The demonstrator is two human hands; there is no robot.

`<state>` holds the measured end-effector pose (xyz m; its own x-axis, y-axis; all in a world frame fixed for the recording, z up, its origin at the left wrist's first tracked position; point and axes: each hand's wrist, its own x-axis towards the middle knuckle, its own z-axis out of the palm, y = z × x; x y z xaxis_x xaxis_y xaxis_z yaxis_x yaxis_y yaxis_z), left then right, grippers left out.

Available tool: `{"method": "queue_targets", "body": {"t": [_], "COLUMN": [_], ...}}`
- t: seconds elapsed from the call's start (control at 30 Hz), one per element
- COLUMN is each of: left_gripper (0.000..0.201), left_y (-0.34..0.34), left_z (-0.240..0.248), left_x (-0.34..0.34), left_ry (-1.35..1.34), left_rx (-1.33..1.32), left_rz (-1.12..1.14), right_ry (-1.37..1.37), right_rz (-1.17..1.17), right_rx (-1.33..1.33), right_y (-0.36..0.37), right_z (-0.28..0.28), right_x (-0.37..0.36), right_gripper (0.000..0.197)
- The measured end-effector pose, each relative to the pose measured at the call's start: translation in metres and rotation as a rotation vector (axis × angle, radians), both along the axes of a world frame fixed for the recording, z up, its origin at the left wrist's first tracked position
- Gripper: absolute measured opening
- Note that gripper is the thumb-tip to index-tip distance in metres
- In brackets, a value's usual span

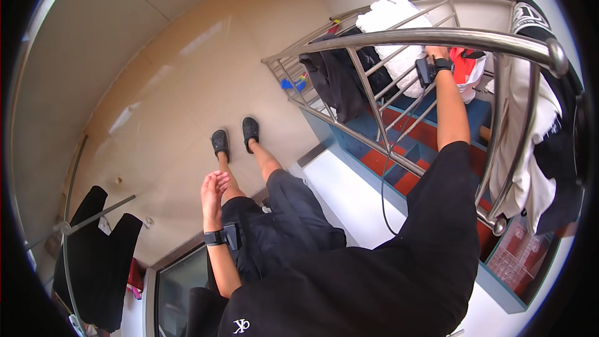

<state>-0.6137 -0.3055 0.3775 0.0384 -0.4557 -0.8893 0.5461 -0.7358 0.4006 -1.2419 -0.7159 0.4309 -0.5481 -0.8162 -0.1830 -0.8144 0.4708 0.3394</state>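
My right arm reaches through a metal rack with a curved top rail. My right hand is beside a white fluffy cloth, just below the rail; its fingers are hidden, so a hold on the cloth cannot be made out. To the right of that hand sits a red and white bag. My left hand hangs in the air in front of my body, its fingers loosely bent and nothing in them. Both wrists wear a black strap with a small device.
Dark clothes hang over the rack's left part, and white and black clothes over its right end. A cable loops below the rack. Blue and red compartments lie underneath. Black clothing hangs on a metal stand at lower left.
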Motion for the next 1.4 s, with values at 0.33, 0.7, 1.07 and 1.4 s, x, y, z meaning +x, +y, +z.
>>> {"method": "queue_targets", "body": {"t": [0.33,0.7,1.07,1.4], "left_gripper": [0.025,0.026,0.026,0.025], "left_y": [-0.020,-0.016,0.006,0.044], "left_z": [0.004,0.016,0.023,0.028], "left_x": [-0.017,0.005,0.039,0.079], "left_ry": [-0.037,-0.064,-0.041,-0.040], "left_rx": [0.009,-0.020,-0.109,-0.134], "left_rz": [-0.039,-0.105,-0.181,-0.176], "right_ry": [0.111,0.066,-0.092,-0.300], "right_rz": [0.023,0.019,-0.032,0.140], "right_rx": [0.054,0.063,-0.027,0.198], "right_y": [-0.020,-0.005,0.077,0.146], "right_z": [0.002,0.002,0.021,0.064], "right_x": [-0.028,0.000,0.125,0.232], "right_gripper": [0.035,0.036,0.033,0.028]}}
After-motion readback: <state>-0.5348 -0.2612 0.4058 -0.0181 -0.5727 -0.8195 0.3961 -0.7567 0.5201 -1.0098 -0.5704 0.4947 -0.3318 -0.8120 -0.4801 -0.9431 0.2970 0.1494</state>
